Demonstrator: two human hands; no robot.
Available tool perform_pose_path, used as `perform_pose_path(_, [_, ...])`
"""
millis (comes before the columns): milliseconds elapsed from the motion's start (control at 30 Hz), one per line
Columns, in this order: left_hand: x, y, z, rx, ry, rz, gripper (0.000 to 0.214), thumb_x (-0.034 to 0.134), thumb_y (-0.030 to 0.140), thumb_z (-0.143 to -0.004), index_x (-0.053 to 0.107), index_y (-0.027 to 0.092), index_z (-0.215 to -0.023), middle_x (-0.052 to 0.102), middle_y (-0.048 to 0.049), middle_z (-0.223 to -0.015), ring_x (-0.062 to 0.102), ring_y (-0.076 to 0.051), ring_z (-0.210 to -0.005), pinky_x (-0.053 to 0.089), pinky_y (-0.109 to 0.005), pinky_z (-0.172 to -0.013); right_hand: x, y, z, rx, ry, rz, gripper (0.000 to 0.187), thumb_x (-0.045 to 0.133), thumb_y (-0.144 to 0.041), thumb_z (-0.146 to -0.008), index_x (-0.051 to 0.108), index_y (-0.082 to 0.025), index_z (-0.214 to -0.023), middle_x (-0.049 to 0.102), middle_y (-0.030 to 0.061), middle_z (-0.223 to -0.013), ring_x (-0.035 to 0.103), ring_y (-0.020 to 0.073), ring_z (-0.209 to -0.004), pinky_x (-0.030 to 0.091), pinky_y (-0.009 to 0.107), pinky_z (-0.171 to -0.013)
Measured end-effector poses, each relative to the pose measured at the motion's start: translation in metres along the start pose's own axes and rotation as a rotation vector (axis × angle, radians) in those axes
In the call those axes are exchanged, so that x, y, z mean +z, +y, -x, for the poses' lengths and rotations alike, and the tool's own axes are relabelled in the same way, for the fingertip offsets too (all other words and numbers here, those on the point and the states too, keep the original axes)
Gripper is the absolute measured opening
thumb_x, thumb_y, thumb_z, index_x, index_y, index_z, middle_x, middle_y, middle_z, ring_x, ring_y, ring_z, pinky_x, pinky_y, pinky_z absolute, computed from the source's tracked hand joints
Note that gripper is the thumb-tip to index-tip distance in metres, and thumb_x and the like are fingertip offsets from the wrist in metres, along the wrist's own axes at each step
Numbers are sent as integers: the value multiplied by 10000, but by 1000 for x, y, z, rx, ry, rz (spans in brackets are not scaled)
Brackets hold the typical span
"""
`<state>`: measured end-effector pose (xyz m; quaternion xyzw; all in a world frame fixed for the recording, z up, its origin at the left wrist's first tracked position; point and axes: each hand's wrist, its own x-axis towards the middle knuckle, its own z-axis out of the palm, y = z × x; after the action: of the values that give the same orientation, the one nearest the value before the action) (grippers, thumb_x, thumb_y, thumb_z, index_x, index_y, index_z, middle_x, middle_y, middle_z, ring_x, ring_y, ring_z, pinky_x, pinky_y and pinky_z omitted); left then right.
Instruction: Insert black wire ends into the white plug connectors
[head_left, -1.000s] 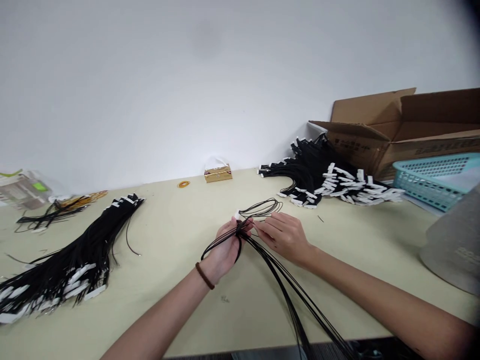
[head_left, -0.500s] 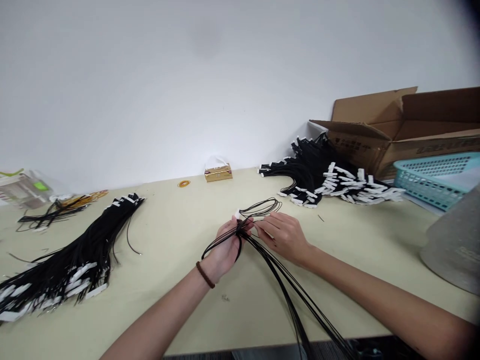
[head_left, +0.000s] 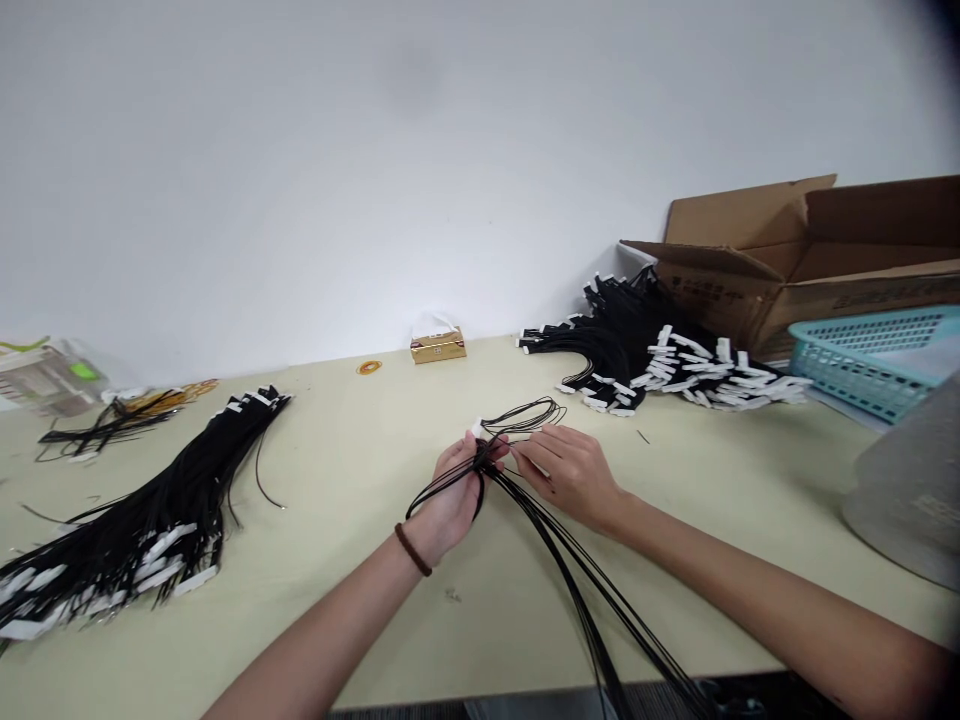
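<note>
My left hand (head_left: 455, 492), with a brown band at the wrist, is closed around a looped bundle of thin black wires (head_left: 555, 545). A white connector (head_left: 477, 428) sticks up by its fingertips. The wires loop out to the right above the hand and trail down over the table's front edge. Close beside it, my right hand (head_left: 566, 470) pinches a thin black wire at the bundle's crossing point. Part of that wire is hidden by the fingers.
Black wire harnesses (head_left: 180, 480) with white connectors lie at left, and another pile (head_left: 622, 340) at back right. Around the table (head_left: 352, 620) stand a tissue box (head_left: 438, 346), rubber bands (head_left: 369, 368), a cardboard box (head_left: 720, 290), a teal basket (head_left: 855, 370) and a grey rounded object (head_left: 911, 490).
Both hands keep their hold on the wires in nearly the same place. The whole view has shifted very slightly; nothing else visibly differs.
</note>
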<state>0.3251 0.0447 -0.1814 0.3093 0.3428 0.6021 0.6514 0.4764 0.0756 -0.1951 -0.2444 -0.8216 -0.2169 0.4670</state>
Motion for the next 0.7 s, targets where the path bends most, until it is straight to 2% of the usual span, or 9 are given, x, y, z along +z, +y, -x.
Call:
perform_pose_path(267, [0,0,0,14,6,-21,249,633,338,-716,625,112,-819,668,-70,-884,603,-148,-798,424,-262,-688,0,0,1,-19,25,5,126,513,-123,-828,556,-166,-717,516,-8,-593,427,105,-587,323,236,-581])
perform_pose_path(700, [2,1,1,32,30,-72,268,630,365,-710,614,113,-800,660,-69,-853,597,-157,-793,401,-272,-680,-2,-1,0,-15,46,15,129,520,-110,-825,567,-167,-720,522,-6,-589,420,102,-579,328,234,-579])
